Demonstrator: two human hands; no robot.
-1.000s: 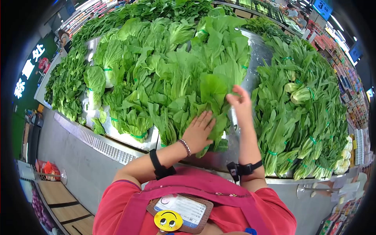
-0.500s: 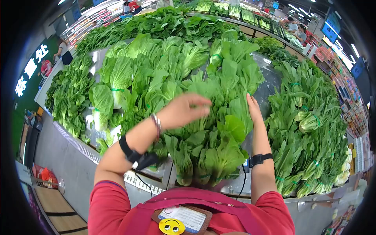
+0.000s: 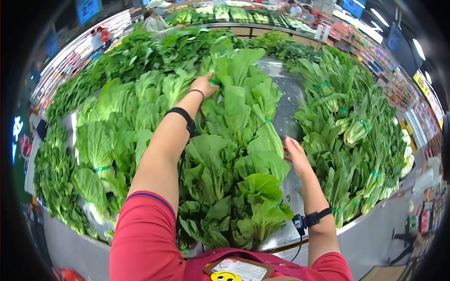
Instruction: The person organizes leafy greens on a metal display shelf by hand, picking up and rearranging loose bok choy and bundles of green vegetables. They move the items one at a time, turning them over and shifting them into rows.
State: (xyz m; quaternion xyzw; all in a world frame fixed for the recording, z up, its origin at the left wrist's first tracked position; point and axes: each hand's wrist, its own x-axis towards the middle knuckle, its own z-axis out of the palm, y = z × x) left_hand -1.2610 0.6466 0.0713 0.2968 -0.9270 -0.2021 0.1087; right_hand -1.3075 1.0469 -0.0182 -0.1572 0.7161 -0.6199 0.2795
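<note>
My left hand reaches far across the display, its fingers closed around the tied end of a bunch of leafy greens beside its green band. Leaves hide part of those fingers. My right hand is open, fingers apart, at the right edge of the middle pile. Nearest to it lies another banded bunch with a pale stalk. Broad leafy bunches are heaped between my forearms.
Lettuce bunches with green bands fill the left side. Darker long-leaved greens are piled on the right, past a strip of wet metal counter. A person in a cap stands beyond the far greens.
My left hand has moved forward from above the middle pile to the far bunch and closed on it. My right hand has come away from the leaves slightly. The view has shifted.
</note>
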